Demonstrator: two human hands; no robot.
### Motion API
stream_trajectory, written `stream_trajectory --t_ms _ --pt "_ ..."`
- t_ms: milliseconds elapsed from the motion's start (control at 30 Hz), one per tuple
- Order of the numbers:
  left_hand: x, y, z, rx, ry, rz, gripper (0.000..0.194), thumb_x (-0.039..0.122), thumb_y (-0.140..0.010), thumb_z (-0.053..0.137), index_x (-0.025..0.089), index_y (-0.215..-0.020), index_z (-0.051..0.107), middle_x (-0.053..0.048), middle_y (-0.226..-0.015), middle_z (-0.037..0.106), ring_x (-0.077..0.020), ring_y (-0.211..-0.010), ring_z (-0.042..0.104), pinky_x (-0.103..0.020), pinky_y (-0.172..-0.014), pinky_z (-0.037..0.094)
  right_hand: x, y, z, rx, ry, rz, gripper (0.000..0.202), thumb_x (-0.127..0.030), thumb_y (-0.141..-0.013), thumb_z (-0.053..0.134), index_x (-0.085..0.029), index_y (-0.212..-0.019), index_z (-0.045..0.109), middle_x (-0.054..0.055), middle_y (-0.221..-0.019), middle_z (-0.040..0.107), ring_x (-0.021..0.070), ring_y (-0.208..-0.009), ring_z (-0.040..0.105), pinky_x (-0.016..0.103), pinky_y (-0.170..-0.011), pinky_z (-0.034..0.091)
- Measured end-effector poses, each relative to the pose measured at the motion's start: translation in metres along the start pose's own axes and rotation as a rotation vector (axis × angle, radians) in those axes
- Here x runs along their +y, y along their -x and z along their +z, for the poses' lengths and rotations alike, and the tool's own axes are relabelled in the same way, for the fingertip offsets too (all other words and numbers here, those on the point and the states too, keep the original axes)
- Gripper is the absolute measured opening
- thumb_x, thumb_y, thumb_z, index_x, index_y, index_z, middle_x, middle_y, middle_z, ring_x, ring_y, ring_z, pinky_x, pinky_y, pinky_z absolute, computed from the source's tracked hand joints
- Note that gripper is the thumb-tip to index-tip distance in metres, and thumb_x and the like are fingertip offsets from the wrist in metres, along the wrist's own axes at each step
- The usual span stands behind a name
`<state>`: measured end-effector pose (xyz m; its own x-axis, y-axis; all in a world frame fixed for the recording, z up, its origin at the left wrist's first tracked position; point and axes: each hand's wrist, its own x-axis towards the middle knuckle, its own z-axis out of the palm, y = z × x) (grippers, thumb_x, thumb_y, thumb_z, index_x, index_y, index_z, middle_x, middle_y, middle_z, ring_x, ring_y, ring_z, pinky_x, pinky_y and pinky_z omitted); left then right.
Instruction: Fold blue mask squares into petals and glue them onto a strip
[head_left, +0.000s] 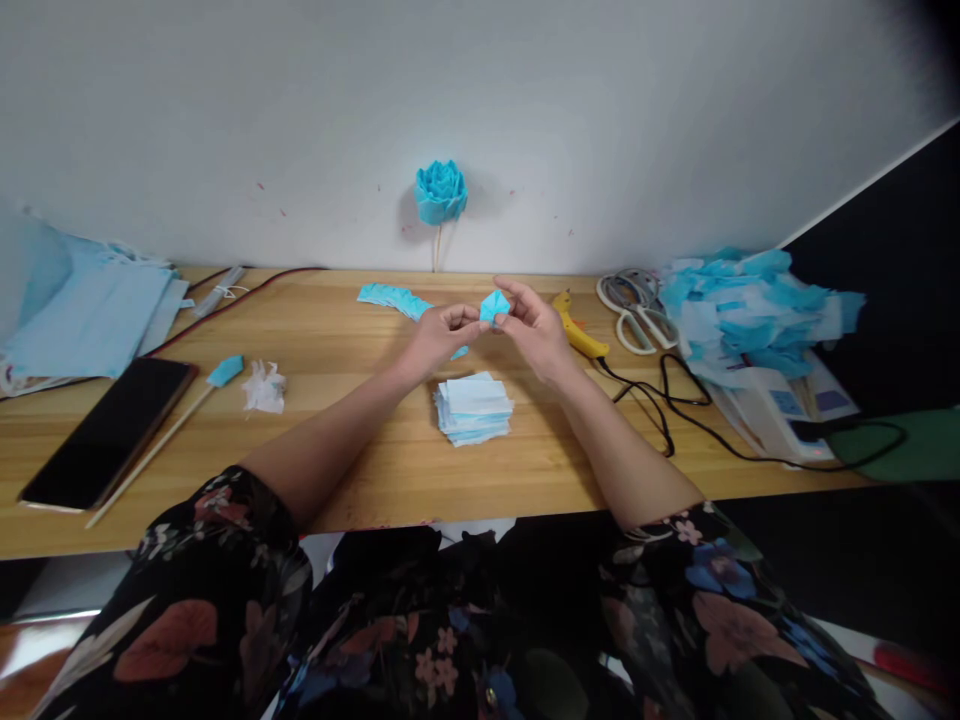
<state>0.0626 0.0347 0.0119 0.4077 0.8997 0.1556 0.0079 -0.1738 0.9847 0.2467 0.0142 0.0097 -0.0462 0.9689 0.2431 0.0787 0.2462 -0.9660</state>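
Observation:
Between my two hands, above the middle of the table, is a small folded piece of blue fabric (pixel 494 306). My left hand (pixel 448 335) pinches its left lower edge. The fingers of my right hand (pixel 531 328) grip its right side, with the thumb at the lower corner. Below the hands lies a stack of pale blue cut squares (pixel 474 408). A row of overlapping blue folded pieces (pixel 394 297) runs behind my left hand, which partly hides it.
A blue flower on a stick (pixel 441 193) leans at the wall. Right are a yellow glue gun (pixel 581 328) with its cable, scissors (pixel 637 325) and a heap of blue scraps (pixel 757 310). Left lie face masks (pixel 90 305), a phone (pixel 109 432), a blue-tipped stick (pixel 161 445) and white scraps (pixel 264 387).

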Motion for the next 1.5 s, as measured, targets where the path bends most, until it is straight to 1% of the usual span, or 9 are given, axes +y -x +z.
stream_trajectory --t_ms 100,167,300,500,633,800,967,1167,1500 --pt "-0.001 -0.003 -0.001 0.085 0.051 0.005 0.024 0.034 -0.083 0.074 0.017 -0.1 0.069 0.002 -0.072 0.06 -0.0097 -0.061 0.047 -0.024 -0.06 0.039 -0.002 -0.002 -0.002 0.024 -0.009 -0.002 0.066 -0.05 -0.079 0.08 -0.029 -0.139 0.062 0.005 -0.116 0.075 0.0241 -0.108 0.069 0.043 -0.1 0.057" --pt "0.0 -0.004 -0.002 0.156 0.023 0.061 0.02 0.03 -0.085 0.072 0.017 -0.099 0.069 0.001 -0.074 0.063 -0.0105 -0.065 0.052 -0.024 -0.063 0.042 -0.003 -0.001 -0.002 0.018 0.012 -0.001 0.069 -0.053 -0.079 0.08 -0.029 -0.14 0.061 0.005 -0.115 0.075 0.0246 -0.107 0.068 0.043 -0.098 0.058" --pt "0.004 -0.005 -0.004 0.229 -0.114 0.182 0.006 0.022 -0.086 0.066 0.017 -0.089 0.068 -0.001 -0.08 0.068 -0.0122 -0.073 0.058 -0.025 -0.069 0.045 -0.002 0.001 -0.002 -0.024 0.088 -0.016 0.07 -0.059 -0.081 0.078 -0.029 -0.142 0.06 0.003 -0.098 0.072 0.0225 -0.091 0.065 0.041 -0.089 0.058" --pt "0.007 0.0 -0.006 0.136 -0.427 0.355 0.009 0.019 -0.088 0.064 0.019 -0.09 0.073 -0.002 -0.078 0.067 -0.0154 -0.073 0.056 -0.03 -0.075 0.043 0.0 0.001 -0.001 -0.044 0.1 -0.04 0.072 -0.06 -0.08 0.079 -0.027 -0.142 0.061 0.001 -0.094 0.071 0.0199 -0.087 0.063 0.037 -0.086 0.054" --pt "0.008 0.0 -0.009 0.076 -0.586 0.411 0.01 0.019 -0.092 0.062 0.019 -0.091 0.072 -0.004 -0.081 0.069 -0.0191 -0.08 0.06 -0.034 -0.083 0.043 0.001 -0.001 -0.001 -0.048 0.106 -0.039 0.07 -0.058 -0.08 0.08 -0.027 -0.14 0.061 0.0 -0.092 0.068 0.0184 -0.085 0.062 0.034 -0.084 0.053" --pt "0.01 0.001 -0.009 0.038 -0.682 0.438 0.012 0.017 -0.092 0.06 0.019 -0.093 0.072 -0.007 -0.087 0.072 -0.0221 -0.088 0.063 -0.035 -0.087 0.044 0.002 -0.002 -0.001 -0.047 0.102 -0.041 0.072 -0.059 -0.078 0.082 -0.027 -0.14 0.062 -0.001 -0.09 0.065 0.0177 -0.084 0.061 0.033 -0.082 0.053" --pt "0.011 0.001 -0.01 -0.006 -0.785 0.476 0.016 0.015 -0.094 0.055 0.019 -0.09 0.07 -0.008 -0.091 0.074 -0.023 -0.09 0.065 -0.035 -0.086 0.045 0.003 -0.001 -0.001 -0.051 0.122 -0.057 0.071 -0.059 -0.078 0.081 -0.027 -0.139 0.063 -0.001 -0.089 0.066 0.0175 -0.083 0.059 0.032 -0.078 0.05" --pt "0.011 0.001 -0.01 -0.018 -0.902 0.482 0.015 0.015 -0.095 0.055 0.018 -0.088 0.068 -0.007 -0.084 0.072 -0.0226 -0.086 0.065 -0.034 -0.081 0.046 0.005 -0.002 -0.001 -0.047 0.146 -0.06 0.066 -0.048 -0.079 0.079 -0.024 -0.139 0.062 -0.001 -0.086 0.062 0.0162 -0.08 0.057 0.03 -0.073 0.046" --pt "0.009 0.001 -0.009 -0.034 -0.976 0.544 0.015 0.014 -0.094 0.054 0.018 -0.089 0.067 -0.008 -0.084 0.072 -0.0234 -0.087 0.065 -0.035 -0.079 0.045 0.001 -0.001 0.0 -0.017 0.253 -0.026 0.062 -0.033 -0.079 0.072 -0.021 -0.139 0.063 -0.001 -0.086 0.063 0.0166 -0.078 0.057 0.031 -0.073 0.048"
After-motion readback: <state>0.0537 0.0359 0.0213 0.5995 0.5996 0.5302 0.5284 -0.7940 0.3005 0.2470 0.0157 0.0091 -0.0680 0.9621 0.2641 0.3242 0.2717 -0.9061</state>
